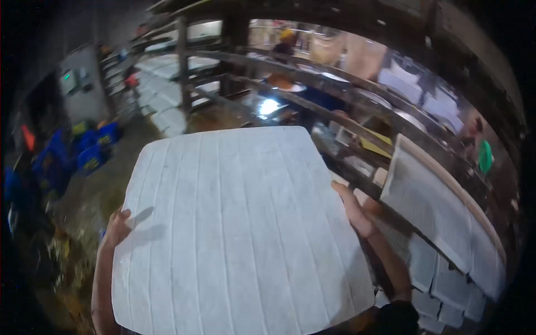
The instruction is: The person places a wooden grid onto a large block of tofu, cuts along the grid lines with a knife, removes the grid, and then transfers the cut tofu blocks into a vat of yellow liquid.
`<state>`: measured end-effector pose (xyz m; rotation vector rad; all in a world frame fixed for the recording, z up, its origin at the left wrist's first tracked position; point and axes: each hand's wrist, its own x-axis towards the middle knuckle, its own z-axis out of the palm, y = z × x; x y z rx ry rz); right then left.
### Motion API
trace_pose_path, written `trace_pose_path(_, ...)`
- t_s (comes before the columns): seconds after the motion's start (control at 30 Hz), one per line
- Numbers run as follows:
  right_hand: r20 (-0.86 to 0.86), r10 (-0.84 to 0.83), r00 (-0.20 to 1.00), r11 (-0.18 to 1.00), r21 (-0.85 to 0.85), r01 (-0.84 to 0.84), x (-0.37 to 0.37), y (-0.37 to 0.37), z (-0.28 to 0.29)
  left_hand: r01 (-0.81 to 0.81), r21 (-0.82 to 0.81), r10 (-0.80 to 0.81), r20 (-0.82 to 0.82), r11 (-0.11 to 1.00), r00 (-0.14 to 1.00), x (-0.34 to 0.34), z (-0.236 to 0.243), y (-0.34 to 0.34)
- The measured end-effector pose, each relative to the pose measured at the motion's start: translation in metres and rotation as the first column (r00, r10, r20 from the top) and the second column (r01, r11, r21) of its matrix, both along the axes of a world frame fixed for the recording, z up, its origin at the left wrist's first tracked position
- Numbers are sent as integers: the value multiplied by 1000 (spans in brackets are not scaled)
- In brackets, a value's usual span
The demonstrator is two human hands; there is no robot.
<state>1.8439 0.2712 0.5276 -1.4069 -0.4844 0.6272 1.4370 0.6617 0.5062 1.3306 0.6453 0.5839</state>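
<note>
A large white ribbed panel (240, 229) with rounded corners fills the middle of the head view, held out in front of me. My left hand (117, 226) grips its left edge, the thumb lying over the top face and the fingers hidden underneath. On the opposite edge, my right hand (354, 211) holds it the same way, with the fingers mostly out of sight below. Thin raised lines run along the panel from its far edge toward me.
Wooden rails (312, 100) of a rack cross the far side. Stacked white panels (162, 84) stand at far left, and more white slabs (441, 206) lean at right. Blue crates (92, 148) sit on the wet floor at left. A green round object (485, 156) shows at far right.
</note>
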Motion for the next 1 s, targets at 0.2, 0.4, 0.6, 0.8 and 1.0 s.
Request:
trace_pose_path(0.2, -23, 639, 769, 657, 535, -531, 5, 52, -190, -352, -231, 383, 106, 907, 918, -238, -66, -169)
trace_pose_path(0.4, -84, 604, 793, 795, 137, -591, -273, 92, -101, -738, 167, 753, -58, 654, 655, -442, -74, -356)
trace_pose_path(0.6, -95, 850, 518, 524, 59, -850, -525, 105, -70, -922, 210, 945, -98, 325, 311, -622, -17, -528)
trace_pose_path(0.8, -36, 993, 114, 114, 13, -993, -640, 227, -39, -966, 259, 1000, -22, 24, 19, -579, 3, -546)
trace_pose_path(1.0, -136, 989, -54, -40, 103, -994, -924, 217, -22, -923, 379, 990, -81, -73, -111, -824, 66, -637)
